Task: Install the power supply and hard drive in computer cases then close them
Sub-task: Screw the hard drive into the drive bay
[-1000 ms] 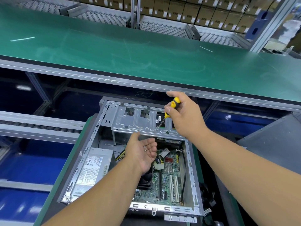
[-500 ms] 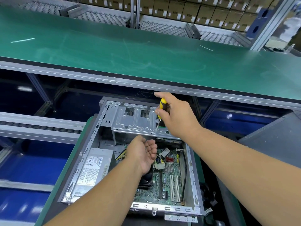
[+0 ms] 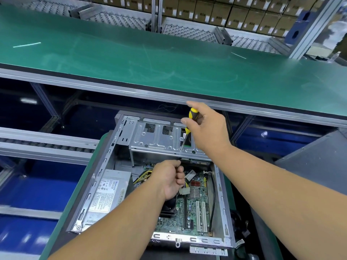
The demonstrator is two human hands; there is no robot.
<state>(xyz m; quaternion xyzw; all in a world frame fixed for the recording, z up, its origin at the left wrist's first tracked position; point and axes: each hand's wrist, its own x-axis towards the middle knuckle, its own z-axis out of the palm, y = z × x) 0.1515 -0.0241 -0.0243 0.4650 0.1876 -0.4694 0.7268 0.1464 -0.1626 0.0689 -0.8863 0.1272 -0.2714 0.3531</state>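
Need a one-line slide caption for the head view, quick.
Right hand sets a yellow-handled screwdriver tip on the drive cage of an open computer case; left hand curled above the motherboard.

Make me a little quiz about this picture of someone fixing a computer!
1. True or false: the right hand holds a screwdriver with a yellow and black handle.
2. Where does the screwdriver tip touch? A) the power supply B) the metal drive cage C) the green belt
3. Fill in: the left hand has its fingers curled over the ____ inside the case.

Key: 1 true; 2 B; 3 motherboard.
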